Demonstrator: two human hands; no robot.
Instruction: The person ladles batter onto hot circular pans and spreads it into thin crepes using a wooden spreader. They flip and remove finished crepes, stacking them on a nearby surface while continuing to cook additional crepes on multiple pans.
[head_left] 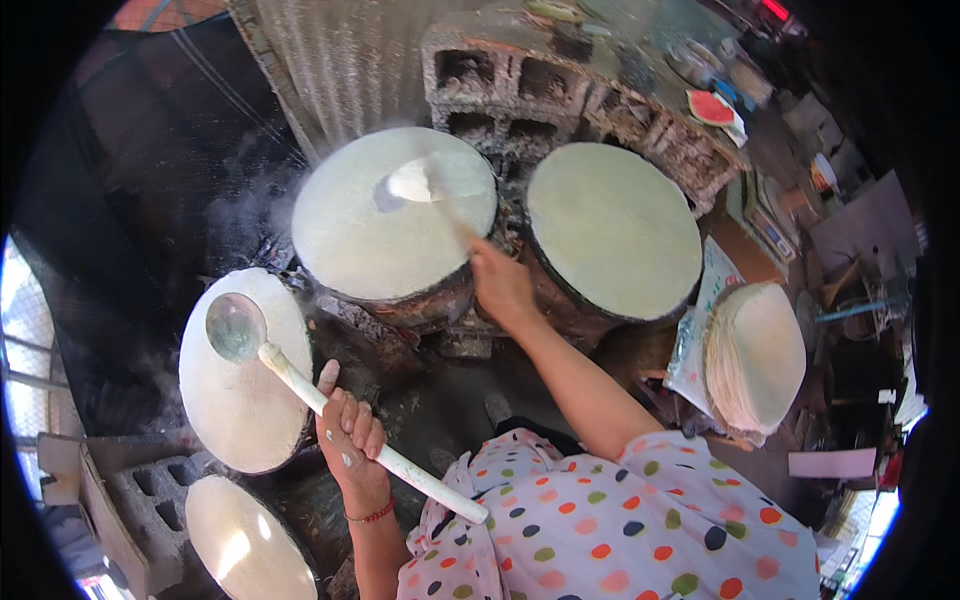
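My left hand grips the long white handle of a ladle. The ladle's round bowl hangs over the left round griddle, which has a pale layer on top. My right hand is closed around the thin handle of a tool with a white head, blurred by motion. That head is over the far middle griddle, also covered in a pale layer; whether it touches cannot be made out. To the right of my right hand lies another pale-covered griddle.
A stack of thin pale rounds stands at the right on printed sheeting. Another griddle is at the lower left, beside grey hollow blocks. Rough hollow blocks line the back. A watermelon slice lies at the far right.
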